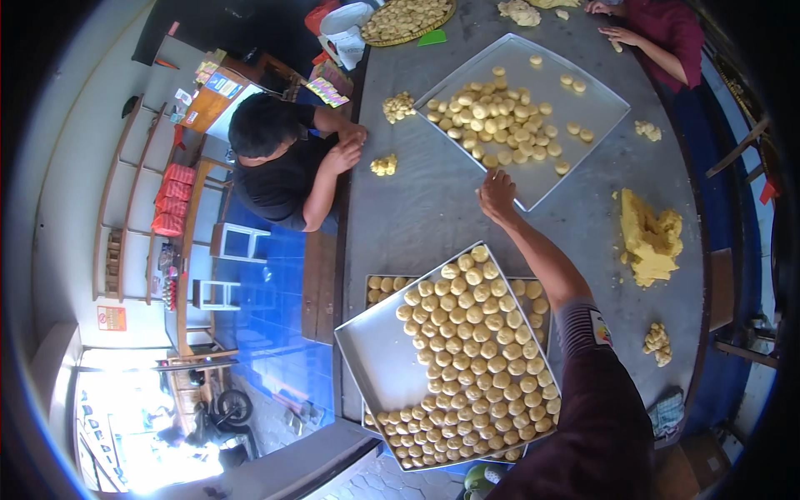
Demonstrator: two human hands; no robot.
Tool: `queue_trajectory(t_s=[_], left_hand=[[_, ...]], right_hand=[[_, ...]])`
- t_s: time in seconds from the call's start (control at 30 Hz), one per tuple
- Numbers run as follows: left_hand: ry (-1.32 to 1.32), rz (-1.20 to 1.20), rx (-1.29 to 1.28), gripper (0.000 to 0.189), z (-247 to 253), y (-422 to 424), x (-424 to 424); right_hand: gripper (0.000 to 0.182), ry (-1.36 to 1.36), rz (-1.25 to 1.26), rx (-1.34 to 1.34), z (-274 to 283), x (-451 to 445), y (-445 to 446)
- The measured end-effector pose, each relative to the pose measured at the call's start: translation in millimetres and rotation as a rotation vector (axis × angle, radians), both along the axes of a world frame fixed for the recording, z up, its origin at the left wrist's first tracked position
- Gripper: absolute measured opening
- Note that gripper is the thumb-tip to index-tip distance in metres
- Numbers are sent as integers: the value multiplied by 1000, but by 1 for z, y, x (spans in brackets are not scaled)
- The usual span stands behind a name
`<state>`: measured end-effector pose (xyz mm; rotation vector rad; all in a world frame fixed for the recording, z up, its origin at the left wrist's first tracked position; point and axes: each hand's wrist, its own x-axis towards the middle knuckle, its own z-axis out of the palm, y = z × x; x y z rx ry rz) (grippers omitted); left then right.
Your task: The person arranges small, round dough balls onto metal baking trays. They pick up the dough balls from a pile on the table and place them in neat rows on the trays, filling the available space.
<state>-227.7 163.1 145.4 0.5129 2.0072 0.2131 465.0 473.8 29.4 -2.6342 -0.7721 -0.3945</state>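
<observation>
My right hand (498,195) reaches forward to the near rim of a square metal tray (590,115). Its fingers curl over that rim beside a heap of round dough balls (500,119); the fingertips are partly hidden. A few more balls lie scattered on the tray's right part. My left hand is out of view. Closer to me, a second metal tray (381,350) holds many rows of round, pale yellow dough pieces (469,350), with bare metal at its left. It rests askew over another filled tray (539,289), mostly covered.
A yellow dough block (650,240) lies right on the metal table (587,237), among small dough clumps (657,344). A person in black (281,162) sits left; another person's hands (619,36) work at far right. A round woven tray (406,22) stands at the far end.
</observation>
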Motion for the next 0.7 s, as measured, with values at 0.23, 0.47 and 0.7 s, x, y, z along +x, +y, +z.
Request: queue_trajectory(t_s=[0.23,0.47,0.7], left_hand=[[9,12,-7,43,3,-8,1],[14,71,5,41,4,-18,-20],[-4,78,2,39,6,-47,-42]], right_hand=[[19,-296,155,-126,-39,28,-17],[18,-72,488,-111,-17,-2,-101],[18,6,709,-198,-5,-7,-167]])
